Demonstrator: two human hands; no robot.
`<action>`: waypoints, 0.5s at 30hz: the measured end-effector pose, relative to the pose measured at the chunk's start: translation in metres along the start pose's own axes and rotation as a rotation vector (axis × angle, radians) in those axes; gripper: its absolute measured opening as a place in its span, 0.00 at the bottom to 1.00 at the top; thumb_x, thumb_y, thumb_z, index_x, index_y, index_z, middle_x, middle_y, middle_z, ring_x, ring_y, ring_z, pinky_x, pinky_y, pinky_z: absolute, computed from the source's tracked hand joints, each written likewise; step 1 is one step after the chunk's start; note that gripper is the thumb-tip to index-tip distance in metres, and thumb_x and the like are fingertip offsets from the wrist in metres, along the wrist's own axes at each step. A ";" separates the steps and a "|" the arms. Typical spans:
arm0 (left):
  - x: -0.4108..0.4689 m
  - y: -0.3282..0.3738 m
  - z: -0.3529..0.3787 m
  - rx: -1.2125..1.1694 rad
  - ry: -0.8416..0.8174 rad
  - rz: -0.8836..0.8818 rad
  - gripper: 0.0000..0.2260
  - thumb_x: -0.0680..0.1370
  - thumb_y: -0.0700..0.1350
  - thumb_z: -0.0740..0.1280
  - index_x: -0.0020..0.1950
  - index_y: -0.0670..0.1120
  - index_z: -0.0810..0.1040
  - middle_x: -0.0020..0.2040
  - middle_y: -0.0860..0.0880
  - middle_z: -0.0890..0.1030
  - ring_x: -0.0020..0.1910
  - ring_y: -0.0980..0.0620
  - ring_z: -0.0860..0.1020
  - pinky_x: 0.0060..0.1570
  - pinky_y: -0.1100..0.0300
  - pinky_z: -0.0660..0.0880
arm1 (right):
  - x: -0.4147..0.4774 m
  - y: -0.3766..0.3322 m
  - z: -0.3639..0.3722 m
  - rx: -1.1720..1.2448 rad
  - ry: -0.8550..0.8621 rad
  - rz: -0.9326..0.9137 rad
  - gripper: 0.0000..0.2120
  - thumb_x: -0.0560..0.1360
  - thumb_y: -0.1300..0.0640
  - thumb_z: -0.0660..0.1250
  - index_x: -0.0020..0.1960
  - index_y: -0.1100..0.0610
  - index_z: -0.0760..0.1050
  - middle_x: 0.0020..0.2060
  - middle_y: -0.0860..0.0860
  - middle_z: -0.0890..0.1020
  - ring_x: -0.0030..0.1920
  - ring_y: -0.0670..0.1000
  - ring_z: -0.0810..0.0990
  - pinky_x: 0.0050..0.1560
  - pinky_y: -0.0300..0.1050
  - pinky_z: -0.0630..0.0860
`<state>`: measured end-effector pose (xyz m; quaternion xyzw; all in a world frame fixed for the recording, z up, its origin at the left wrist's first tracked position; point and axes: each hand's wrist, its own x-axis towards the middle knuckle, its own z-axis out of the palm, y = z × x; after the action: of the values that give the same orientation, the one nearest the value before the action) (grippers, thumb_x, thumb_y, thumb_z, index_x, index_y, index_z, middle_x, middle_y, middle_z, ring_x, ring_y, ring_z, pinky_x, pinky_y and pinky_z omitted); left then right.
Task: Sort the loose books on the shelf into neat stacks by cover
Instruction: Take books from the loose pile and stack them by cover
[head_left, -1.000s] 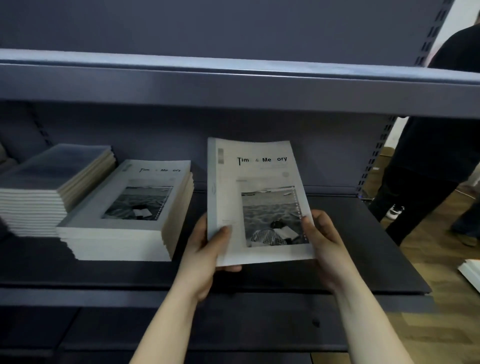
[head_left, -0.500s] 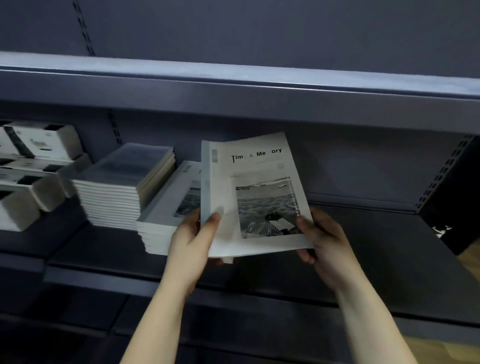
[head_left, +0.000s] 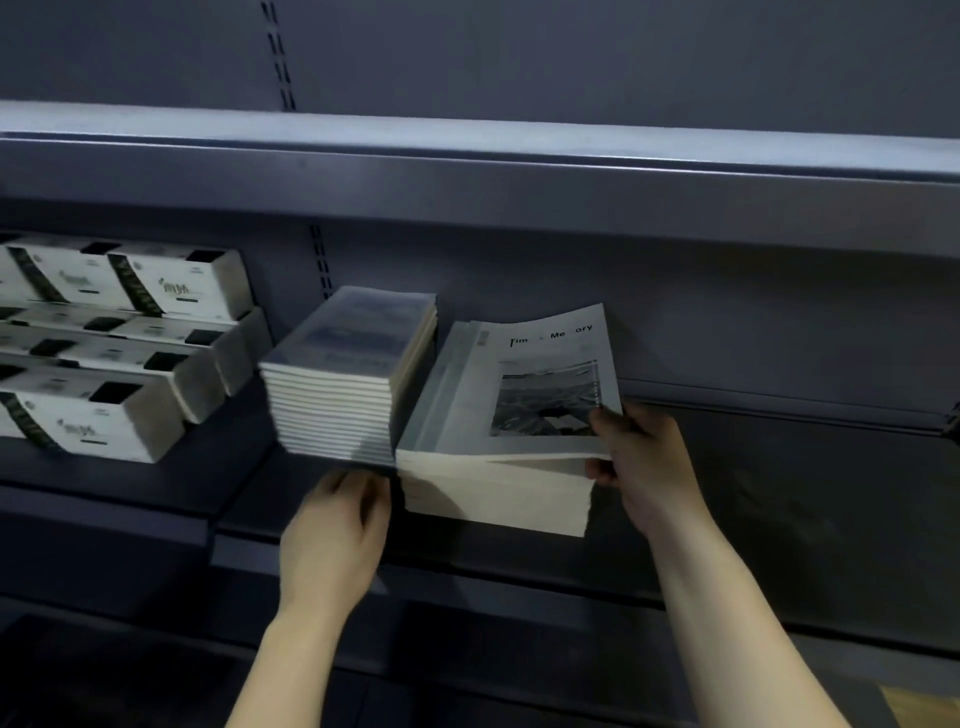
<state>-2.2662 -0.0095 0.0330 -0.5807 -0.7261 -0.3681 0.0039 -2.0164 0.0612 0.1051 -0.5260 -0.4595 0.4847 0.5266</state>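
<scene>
A white "Time & Memory" book with a beach photo lies tilted on top of the stack of matching books on the dark shelf. My right hand pinches its near right corner, which is still raised off the stack. My left hand hovers blurred in front of the shelf, just below the left stack, holding nothing, fingers loosely curled. A second stack of blue-grey covered books stands directly left of the white stack.
White boxed packs are piled at the far left of the same shelf. The upper shelf's front lip overhangs the stacks. The shelf's right part is bare, dark metal.
The book went from both hands down onto the white stack. My left hand let go and dropped below the stacks. The view swung left, revealing the white packs.
</scene>
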 end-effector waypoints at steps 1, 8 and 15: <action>0.002 -0.007 0.002 -0.006 -0.041 0.015 0.09 0.78 0.46 0.61 0.43 0.45 0.78 0.40 0.51 0.74 0.37 0.49 0.73 0.33 0.55 0.72 | 0.001 0.002 0.004 -0.027 0.001 -0.007 0.07 0.79 0.60 0.63 0.54 0.58 0.78 0.46 0.53 0.81 0.32 0.50 0.77 0.31 0.45 0.73; 0.008 -0.029 0.020 0.112 -0.067 0.180 0.16 0.75 0.54 0.53 0.42 0.50 0.79 0.40 0.53 0.77 0.41 0.49 0.74 0.41 0.56 0.65 | 0.005 0.005 0.015 -0.309 0.070 -0.104 0.07 0.77 0.58 0.65 0.44 0.49 0.78 0.42 0.49 0.83 0.36 0.49 0.80 0.30 0.43 0.78; 0.010 -0.040 0.031 0.141 -0.085 0.232 0.17 0.76 0.53 0.53 0.42 0.49 0.80 0.41 0.53 0.77 0.41 0.49 0.74 0.42 0.55 0.68 | 0.010 0.013 0.019 -0.671 0.181 -0.225 0.10 0.76 0.54 0.65 0.37 0.54 0.75 0.30 0.47 0.78 0.32 0.47 0.75 0.29 0.40 0.65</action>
<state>-2.2900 0.0130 -0.0064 -0.6741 -0.6776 -0.2885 0.0565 -2.0349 0.0730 0.0918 -0.6564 -0.5995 0.1972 0.4133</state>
